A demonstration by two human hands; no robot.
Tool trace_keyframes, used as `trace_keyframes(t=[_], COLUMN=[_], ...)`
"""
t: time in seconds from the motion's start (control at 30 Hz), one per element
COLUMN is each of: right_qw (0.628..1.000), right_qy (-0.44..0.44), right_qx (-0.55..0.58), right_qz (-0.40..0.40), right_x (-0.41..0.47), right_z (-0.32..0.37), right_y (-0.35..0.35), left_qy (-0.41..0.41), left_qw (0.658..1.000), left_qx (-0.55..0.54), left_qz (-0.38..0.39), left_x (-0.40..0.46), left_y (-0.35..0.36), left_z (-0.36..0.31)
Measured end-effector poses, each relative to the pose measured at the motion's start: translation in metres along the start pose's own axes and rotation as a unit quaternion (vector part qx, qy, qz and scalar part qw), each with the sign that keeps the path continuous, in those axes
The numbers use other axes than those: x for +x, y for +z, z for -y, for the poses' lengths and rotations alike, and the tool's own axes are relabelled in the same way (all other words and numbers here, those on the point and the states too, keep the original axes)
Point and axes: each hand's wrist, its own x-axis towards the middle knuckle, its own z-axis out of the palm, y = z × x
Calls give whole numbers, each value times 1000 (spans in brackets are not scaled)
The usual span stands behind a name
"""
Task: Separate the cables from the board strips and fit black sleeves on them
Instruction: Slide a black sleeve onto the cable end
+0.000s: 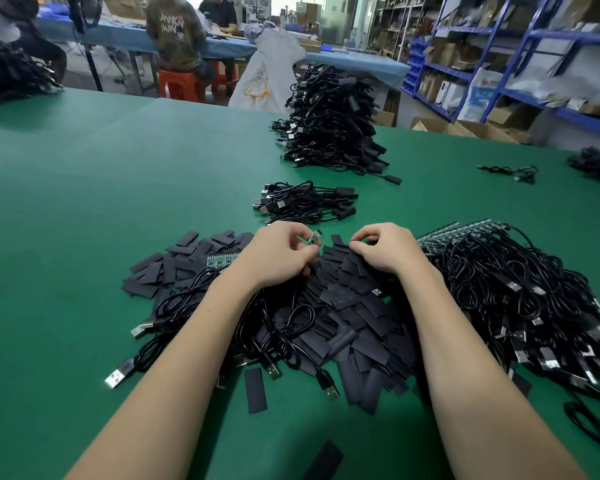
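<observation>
My left hand (280, 256) pinches a small green board (314, 238) on the end of a black cable that runs down under the palm. My right hand (385, 249) has its fingers curled down onto the heap of flat black sleeves (347, 306), pinching at one; which sleeve I cannot tell. A green board strip (220, 260) lies left of my left hand among the sleeves. At the right, a mass of black USB cables (520, 299) is still joined to board strips (444, 233). Loose cables (174, 306) lie at the lower left.
A small bundle of sleeved cables (305, 202) lies beyond my hands, and a tall stack (329, 123) stands further back on the green table (101, 188). Single sleeves (255, 391) lie near the front edge. People sit at a blue table behind; shelving fills the right.
</observation>
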Motion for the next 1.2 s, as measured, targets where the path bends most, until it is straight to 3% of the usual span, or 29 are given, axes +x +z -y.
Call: trace_keyframes(t=[0.27, 0.4, 0.53, 0.67, 0.73, 0.87, 1.2], right_qw=[1000, 998, 993, 975, 956, 880, 766], right_qy=[14, 17, -8, -62, -70, -77, -25], right_qx=[-18, 6, 65, 161, 266, 467, 628], right_qz=[2, -52, -101, -141, -102, 19, 137], right_x=[-4, -8, -11, -21, -28, -45, -60], right_z=[-3, -4, -7, -3, 2, 14, 15], right_y=[0, 7, 12, 6, 2, -4, -4], left_qy=[0, -4, -25, -61, -68, -53, -38], left_qw=[1000, 1000, 995, 970, 956, 927, 904], left_qx=[-17, -26, -94, -233, -286, -370, -425], left_qz=[-3, 6, -14, -8, -14, -19, 35], left_x=[1, 2, 3, 3, 3, 3, 2], left_y=[1, 2, 4, 8, 11, 16, 12], left_z=[-1, -1, -2, -8, -11, -14, -8])
